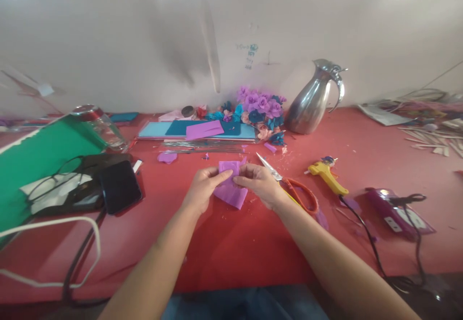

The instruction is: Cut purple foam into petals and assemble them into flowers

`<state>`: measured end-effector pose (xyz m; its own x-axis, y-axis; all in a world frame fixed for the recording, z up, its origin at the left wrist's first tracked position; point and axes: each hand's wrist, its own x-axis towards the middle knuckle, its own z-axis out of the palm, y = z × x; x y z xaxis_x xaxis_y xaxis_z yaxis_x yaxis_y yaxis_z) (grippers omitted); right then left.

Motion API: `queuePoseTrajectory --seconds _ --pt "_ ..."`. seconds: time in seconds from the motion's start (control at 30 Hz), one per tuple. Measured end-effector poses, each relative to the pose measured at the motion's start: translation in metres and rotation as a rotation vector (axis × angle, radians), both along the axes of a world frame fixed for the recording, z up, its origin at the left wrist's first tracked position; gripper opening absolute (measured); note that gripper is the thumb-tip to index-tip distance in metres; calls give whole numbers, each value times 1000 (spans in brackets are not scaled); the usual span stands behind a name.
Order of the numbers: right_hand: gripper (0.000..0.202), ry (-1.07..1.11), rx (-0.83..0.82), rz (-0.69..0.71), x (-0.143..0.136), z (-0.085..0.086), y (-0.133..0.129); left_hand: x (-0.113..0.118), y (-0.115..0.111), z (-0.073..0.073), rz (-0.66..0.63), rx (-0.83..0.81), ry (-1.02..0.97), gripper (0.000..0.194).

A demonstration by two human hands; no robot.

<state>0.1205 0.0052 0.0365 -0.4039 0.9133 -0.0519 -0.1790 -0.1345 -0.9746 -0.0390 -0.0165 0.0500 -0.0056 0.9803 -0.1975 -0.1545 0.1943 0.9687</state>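
Note:
A piece of purple crepe paper (231, 195), partly folded over at its top, is held between my two hands above the red table (253, 257). My left hand (203, 187) pinches its left side, the thumb lying across the fold. On the right side my right hand (261, 183) grips the paper between thumb and curled fingers. Just beyond the right hand lie scissors (298, 192) with orange handles, blades pointing away to the left. Small purple scraps (167, 157) are scattered beyond the hands.
Paper flowers (262, 105) and flat coloured sheets (155, 129) lie toward the back wall, beside a metal jug (311, 100). At right are a yellow glue gun (328, 177) and a purple power strip (396, 214) with cords. A phone (120, 187) and a glass bottle (103, 127) are at left.

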Motion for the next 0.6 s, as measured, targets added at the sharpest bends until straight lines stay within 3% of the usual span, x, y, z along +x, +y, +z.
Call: queuePoseTrajectory --seconds 0.17,0.27,0.33,0.4,0.5,0.6 --pt "30 -13 -25 -29 -1 1 -1 -2 2 -2 47 -32 -127 27" --pt "23 -146 119 -147 15 12 -1 -6 6 -3 91 -48 -269 19" --pt "18 -370 275 -224 36 18 -5 -9 8 -3 155 -82 -386 12" --pt "15 -731 443 -253 63 18 -13 -11 10 -1 192 -154 -526 8" --pt "19 -1174 510 -299 102 1 -29 -14 10 1 159 -244 -722 8" --pt "33 -1299 543 -262 121 -22 -43 -15 10 2 168 -264 -792 8"
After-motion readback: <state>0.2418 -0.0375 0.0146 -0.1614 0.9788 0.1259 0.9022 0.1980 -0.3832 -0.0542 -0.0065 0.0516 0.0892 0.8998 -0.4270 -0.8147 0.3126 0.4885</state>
